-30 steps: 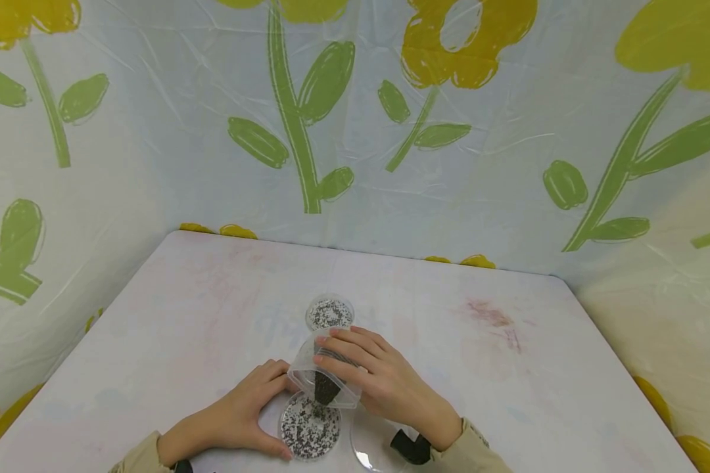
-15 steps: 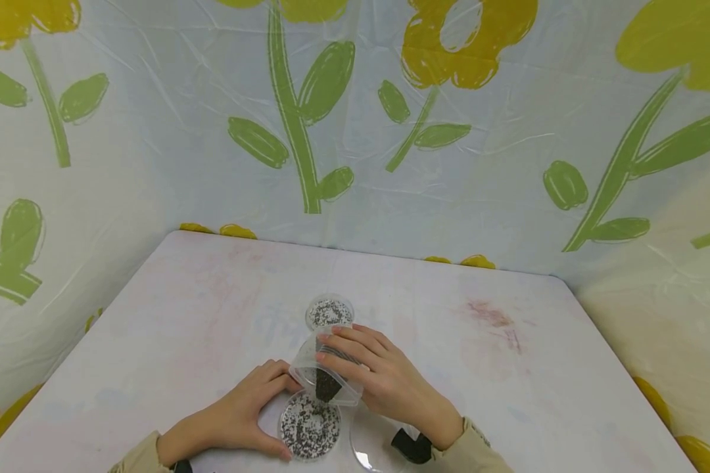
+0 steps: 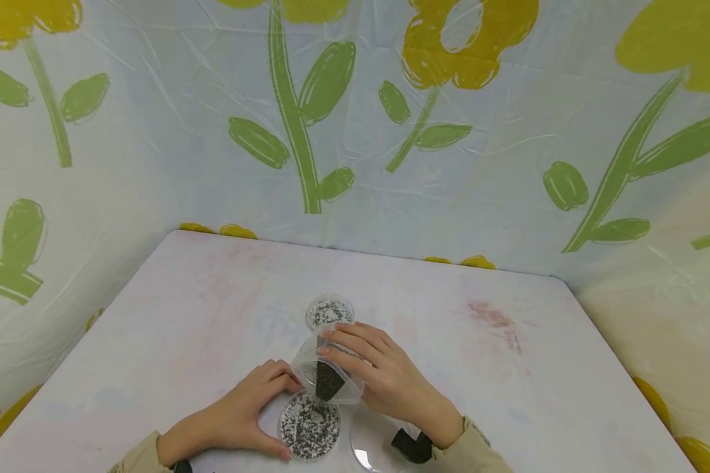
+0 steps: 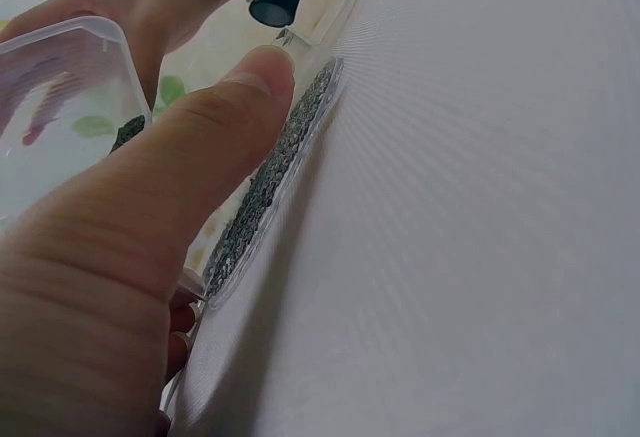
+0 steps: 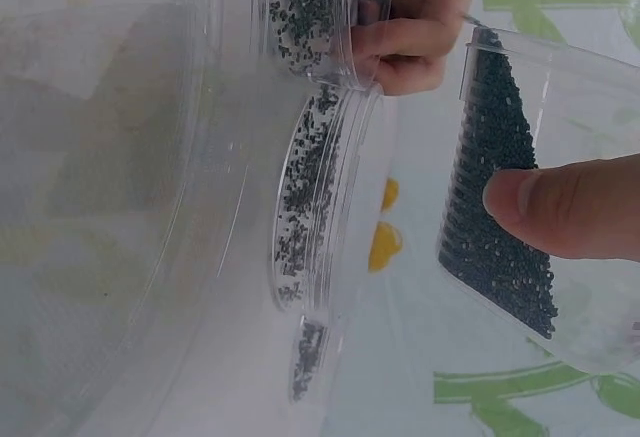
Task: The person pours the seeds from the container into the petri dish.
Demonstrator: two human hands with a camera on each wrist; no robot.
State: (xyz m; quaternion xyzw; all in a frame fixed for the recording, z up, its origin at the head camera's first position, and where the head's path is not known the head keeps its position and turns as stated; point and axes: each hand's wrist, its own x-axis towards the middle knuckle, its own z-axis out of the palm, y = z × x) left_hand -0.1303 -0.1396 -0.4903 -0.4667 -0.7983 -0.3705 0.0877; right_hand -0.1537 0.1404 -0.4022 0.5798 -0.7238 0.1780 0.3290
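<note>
In the head view, my left hand [image 3: 242, 410] curls thumb and fingers around the rim of a clear round dish [image 3: 310, 427] speckled with dark granules. The left wrist view shows the thumb [image 4: 240, 97] against the dish's edge, over a dark layer of granules [image 4: 270, 172]. Above the dish, my right hand [image 3: 390, 374] grips a clear plastic tub [image 3: 307, 360], tilted with its mouth towards me. Dark granules [image 5: 495, 177] are banked along the tub's lower wall, and the right thumb [image 5: 570, 207] presses its side. Whether any granules are falling, I cannot tell.
Beyond the tub stands a smaller speckled dish [image 3: 329, 312]. Another granule dish [image 5: 310, 197] sits between them, mostly hidden by the tub in the head view. A large clear round lid or dish [image 3: 369, 441] lies beneath my right wrist, on the pale table [image 3: 213, 315].
The tub and my right hand have risen slightly away from me, and the tub has turned a little. More of the granules inside shows. My left hand and its dish stay nearly still.
</note>
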